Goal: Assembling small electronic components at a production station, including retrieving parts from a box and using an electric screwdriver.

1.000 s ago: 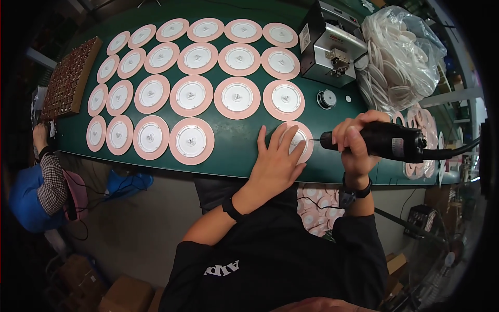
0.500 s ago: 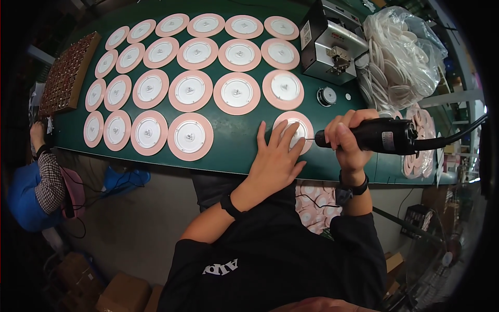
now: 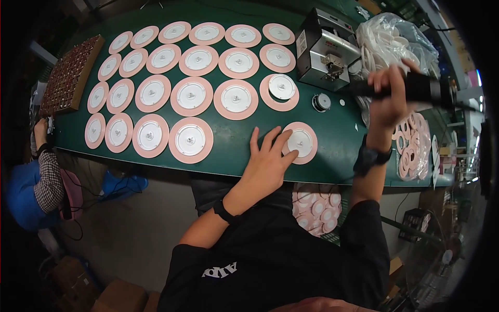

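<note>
My right hand [image 3: 391, 96] is raised over the right side of the table, its fingers wrapped round a black corded electric screwdriver [image 3: 427, 91], both blurred by motion. The tool's tip is smeared and cannot be made out. Near the front edge, my left hand [image 3: 266, 161] has its fingers spread, with fingertips on the left part of a pink-rimmed white disc [image 3: 306, 141]. Rows of similar pink-and-white discs [image 3: 191, 139] lie to the left and beyond. On one pink ring [image 3: 285, 105] at the right of the rows, a white round piece with a dark side sits raised.
A metal box-shaped machine [image 3: 323, 52] stands at the back right, a small round metal part [image 3: 321, 102] before it. Beside it are a clear bag of white rings [image 3: 387, 41] and bagged pink rings [image 3: 414, 148]. A co-worker's hand [image 3: 40, 131] is at far left, near a partitioned box [image 3: 70, 78].
My right hand has lifted the screwdriver up and to the right, away from the near disc. My left hand has slid slightly left, uncovering more of that disc.
</note>
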Demonstrator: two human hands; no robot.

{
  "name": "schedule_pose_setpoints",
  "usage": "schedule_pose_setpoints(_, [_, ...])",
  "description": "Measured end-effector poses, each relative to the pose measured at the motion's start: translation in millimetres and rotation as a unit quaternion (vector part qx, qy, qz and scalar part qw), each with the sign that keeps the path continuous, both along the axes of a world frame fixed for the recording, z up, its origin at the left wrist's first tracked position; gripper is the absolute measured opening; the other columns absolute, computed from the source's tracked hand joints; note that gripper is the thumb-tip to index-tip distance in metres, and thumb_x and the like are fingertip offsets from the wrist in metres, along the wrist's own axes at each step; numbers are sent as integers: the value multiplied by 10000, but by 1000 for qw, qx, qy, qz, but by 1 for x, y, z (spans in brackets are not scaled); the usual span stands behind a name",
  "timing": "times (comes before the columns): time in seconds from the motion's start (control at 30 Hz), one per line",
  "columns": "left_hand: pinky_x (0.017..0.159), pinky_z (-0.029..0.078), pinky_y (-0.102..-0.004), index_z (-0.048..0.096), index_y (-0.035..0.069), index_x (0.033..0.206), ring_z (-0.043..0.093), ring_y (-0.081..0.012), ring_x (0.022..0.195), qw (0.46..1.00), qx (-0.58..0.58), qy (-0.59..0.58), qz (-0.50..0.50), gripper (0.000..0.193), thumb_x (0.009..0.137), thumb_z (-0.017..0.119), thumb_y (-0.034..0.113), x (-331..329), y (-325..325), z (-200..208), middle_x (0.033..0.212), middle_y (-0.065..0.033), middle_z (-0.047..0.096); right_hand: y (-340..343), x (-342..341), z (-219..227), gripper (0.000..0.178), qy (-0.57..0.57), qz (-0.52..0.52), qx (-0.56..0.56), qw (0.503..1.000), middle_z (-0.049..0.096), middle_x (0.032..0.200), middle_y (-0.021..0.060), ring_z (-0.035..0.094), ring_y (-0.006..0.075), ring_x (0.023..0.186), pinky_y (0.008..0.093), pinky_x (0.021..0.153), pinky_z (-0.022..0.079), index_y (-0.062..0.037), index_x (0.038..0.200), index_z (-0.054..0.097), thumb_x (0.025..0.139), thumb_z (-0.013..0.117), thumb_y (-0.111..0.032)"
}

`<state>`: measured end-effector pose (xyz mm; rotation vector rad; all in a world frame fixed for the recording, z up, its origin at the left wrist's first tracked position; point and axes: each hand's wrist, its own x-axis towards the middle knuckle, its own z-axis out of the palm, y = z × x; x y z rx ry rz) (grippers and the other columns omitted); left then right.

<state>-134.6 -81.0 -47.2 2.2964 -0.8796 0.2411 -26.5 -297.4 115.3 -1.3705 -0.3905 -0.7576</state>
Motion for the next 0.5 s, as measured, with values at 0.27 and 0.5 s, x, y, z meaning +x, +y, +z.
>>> schedule_pose_setpoints(0.27, [1167,199,-697,718,120,1152,402,-375,1408,999,-46,18,-5,326,835,759,185,-4,-4,6,1474,-148,483,-16,61,-6,200,57,-24,7,998,466,698,28,465,142,564,336,601,442,-52,1062,576,899,686,-15])
schedule_pose_setpoints(0.5, [1173,188,-698,715,158,1190,390,-373,1424,999,-36,28,-13,421,804,812,295,8,-20,7,1501,-138,466,5,-37,-26,249,90,104,27,990,452,699,26,452,140,521,325,565,440,-53,1146,515,923,619,-16])
